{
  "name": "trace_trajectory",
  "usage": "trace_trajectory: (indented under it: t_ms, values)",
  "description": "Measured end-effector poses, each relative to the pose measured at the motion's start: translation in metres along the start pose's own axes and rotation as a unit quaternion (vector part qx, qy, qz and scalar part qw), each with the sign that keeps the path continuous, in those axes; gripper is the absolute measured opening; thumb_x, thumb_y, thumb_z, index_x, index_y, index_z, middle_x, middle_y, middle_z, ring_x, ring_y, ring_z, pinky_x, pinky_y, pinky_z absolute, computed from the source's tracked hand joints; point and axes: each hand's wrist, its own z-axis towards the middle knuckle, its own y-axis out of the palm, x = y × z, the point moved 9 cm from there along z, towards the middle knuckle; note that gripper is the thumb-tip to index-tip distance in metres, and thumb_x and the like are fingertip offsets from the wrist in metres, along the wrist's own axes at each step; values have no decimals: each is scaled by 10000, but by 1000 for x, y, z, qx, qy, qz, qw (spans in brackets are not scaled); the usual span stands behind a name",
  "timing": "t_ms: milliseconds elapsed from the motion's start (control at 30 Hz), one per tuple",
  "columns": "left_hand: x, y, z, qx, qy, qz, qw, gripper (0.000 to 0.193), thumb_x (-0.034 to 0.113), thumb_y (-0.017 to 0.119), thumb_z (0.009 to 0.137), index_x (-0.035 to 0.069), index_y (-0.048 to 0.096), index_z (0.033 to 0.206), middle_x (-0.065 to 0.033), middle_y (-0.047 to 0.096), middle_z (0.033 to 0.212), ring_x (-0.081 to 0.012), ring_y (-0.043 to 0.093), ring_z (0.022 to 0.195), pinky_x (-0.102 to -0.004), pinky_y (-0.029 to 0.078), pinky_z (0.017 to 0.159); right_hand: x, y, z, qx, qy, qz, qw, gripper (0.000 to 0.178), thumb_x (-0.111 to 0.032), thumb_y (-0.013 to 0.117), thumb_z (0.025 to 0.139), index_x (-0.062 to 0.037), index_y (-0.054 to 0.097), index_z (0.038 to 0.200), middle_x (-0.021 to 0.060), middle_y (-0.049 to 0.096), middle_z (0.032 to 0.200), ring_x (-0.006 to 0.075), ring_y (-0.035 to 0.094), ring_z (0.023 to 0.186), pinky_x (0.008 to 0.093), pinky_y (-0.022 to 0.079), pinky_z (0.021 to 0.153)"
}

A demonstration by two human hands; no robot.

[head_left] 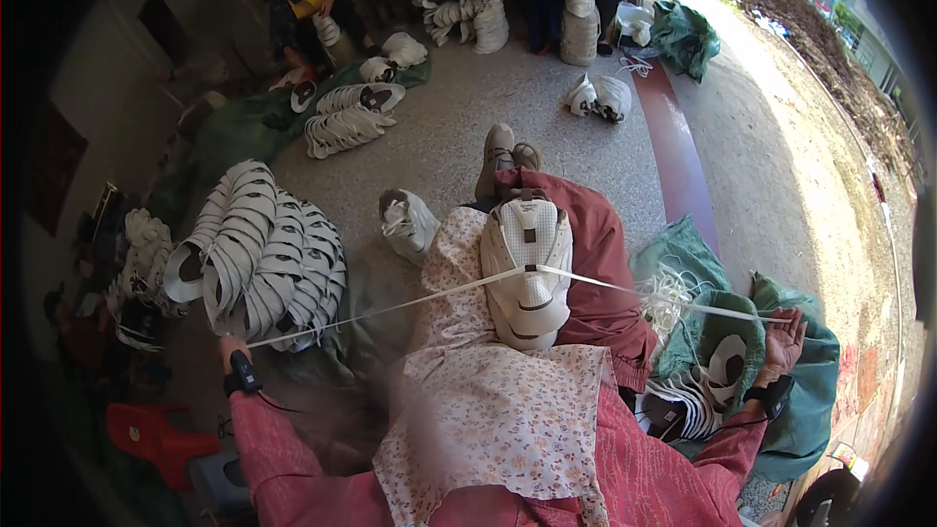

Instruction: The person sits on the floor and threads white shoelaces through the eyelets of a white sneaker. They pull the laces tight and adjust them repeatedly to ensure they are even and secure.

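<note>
A white shoe upper rests on my lap, over a flowered apron. A white lace runs through it and stretches out taut to both sides. My left hand grips the lace's left end, far out to the left beside a stack of white uppers. My right hand pulls the right end of the lace, palm turned up, above a green sack. Each wrist wears a black band.
Fanned stacks of white uppers lie to my left and further back. A green sack with more uppers and loose laces sits at my right. Two seated people work at the back. A red stool stands lower left.
</note>
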Motion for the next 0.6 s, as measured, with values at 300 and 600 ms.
trace_trajectory:
  t_ms: [300, 600]
  values:
    - [-14, -15, -14, -21, 79, -263, 961, 345, 291, 528, 937, 141, 698, 1197, -31, 671, 1153, -186, 607, 1092, -369, 433, 911, 29, -112, 58, 151, 80, -71, 983, 203, -12, 517, 1009, 32, 598, 1190, 112, 668, 1000, 195, 623, 770, 275, 551, 666]
    - [197, -364, -224, -55, 413, -877, 239, 421, 78, 535, 983, 13, 463, 1392, 11, 545, 800, -73, 477, 643, -204, 372, 550, 319, 154, -31, -151, 80, -568, 805, 181, -160, 605, 1019, -12, 652, 1111, 73, 727, 950, 95, 626, 712, 243, 493, 600]
